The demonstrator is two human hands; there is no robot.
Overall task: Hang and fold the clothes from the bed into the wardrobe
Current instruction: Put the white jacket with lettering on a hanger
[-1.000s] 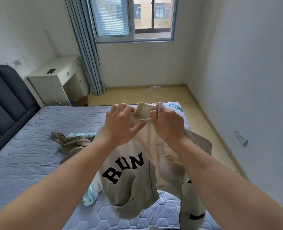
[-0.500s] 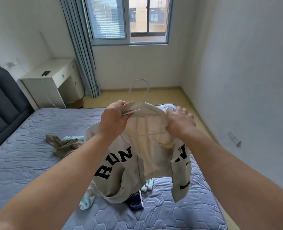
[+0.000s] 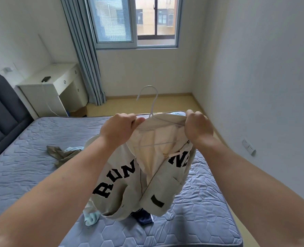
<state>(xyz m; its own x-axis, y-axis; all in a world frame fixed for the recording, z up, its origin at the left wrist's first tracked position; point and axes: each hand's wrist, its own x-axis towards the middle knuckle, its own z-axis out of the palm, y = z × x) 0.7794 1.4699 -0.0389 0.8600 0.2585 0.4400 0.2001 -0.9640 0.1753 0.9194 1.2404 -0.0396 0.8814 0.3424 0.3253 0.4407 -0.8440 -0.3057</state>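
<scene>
A beige jacket with black letters hangs open in front of me over the bed. A white hanger sits inside its collar, hook pointing up. My left hand grips the jacket's left shoulder at the hanger's end. My right hand grips the right shoulder over the hanger's other end. On the mattress lie an olive garment, a light blue cloth and a dark navy piece, partly hidden by the jacket.
A white desk with a phone stands at the back left beside a grey-blue curtain. The dark headboard is at the far left. Bare floor runs between bed and window wall. No wardrobe is in view.
My hands have moved apart along the collar to the jacket's shoulders. The hanger now sits inside the jacket, which has been lifted and spread open.
</scene>
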